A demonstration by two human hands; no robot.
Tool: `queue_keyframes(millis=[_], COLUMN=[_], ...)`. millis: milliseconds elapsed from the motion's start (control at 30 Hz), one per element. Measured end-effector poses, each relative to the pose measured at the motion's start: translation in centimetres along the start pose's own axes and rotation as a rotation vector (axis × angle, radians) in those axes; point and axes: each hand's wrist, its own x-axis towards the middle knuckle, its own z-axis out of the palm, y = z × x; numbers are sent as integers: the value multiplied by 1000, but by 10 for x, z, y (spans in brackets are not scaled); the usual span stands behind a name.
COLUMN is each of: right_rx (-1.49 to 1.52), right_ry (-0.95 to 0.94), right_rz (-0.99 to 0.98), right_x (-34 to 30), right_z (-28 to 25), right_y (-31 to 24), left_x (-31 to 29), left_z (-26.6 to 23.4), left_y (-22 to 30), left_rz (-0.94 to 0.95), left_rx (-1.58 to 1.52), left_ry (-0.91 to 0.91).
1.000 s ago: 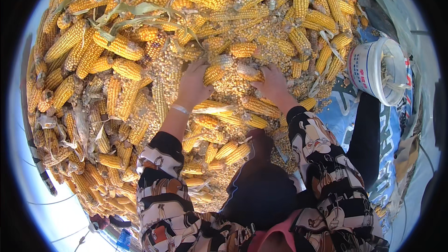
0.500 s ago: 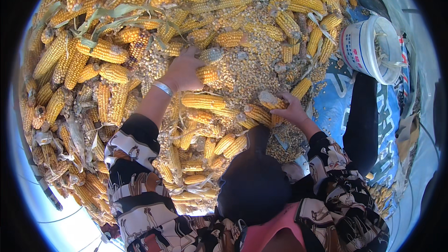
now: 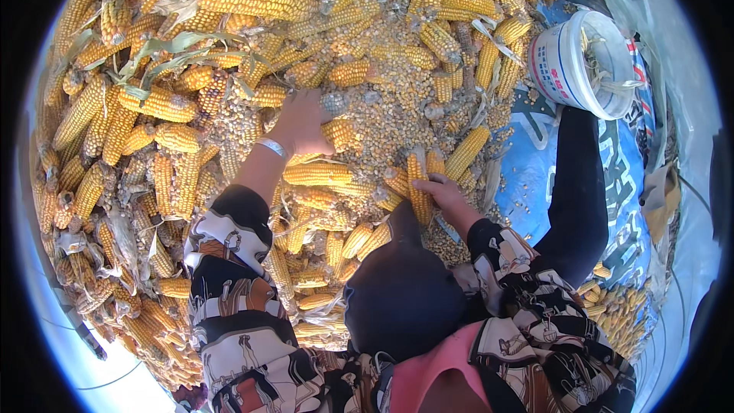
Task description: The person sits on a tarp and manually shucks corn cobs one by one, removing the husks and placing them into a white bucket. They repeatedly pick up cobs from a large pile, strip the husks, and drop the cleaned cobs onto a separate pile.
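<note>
My left hand [image 3: 304, 124] is curled at the near ends of two ears of corn, a greyish ear [image 3: 334, 104] and a short yellow ear [image 3: 337, 134]. Its thumb lies below the yellow ear; the other fingertips are mostly hidden, and its grip appears closed on that ear. My right hand [image 3: 446, 197] grips another yellow ear of corn [image 3: 417, 186], lengthwise and nearly upright in the picture, with the thumb across its side. More ears [image 3: 317, 174] lie between the hands, and loose kernels [image 3: 405, 122] are spread beyond them.
A big heap of ears [image 3: 153, 103] with dry husks fills the left and far side. At the far right a white bucket [image 3: 552, 63] holds husk scraps, beside a blue printed sack [image 3: 527, 191]. My dark-clothed legs [image 3: 405, 298] take up the near middle and right.
My right hand has moved left and turned its ear from slanting, pale end up, to nearly upright. The left hand stays by the same ears, its fingers more curled. The whole view has shifted slightly.
</note>
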Motion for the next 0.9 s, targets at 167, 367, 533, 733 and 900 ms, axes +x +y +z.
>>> queue_keyframes(millis=[167,367,533,733,900], right_rx=[264,732,1062,1235,1425], right_ry=[-245,-732,-690,-459,-409], right_rz=[-147,-505,-580,-498,-748], right_x=[-61,-146,-193,-267,-330], right_z=[-17,-29,-59,-128,-216], right_y=[-45,-99,-59,55,143], left_x=[-62,-78,-83,-120,-147], left_z=[1,-46,-80,-24,-19], left_y=[7,122,256,394,544], left_rz=[144,273,243,160,495], left_rx=[-1461,-1964,-1301,-1456,-1120], left_ry=[143,38,23,-435,-504])
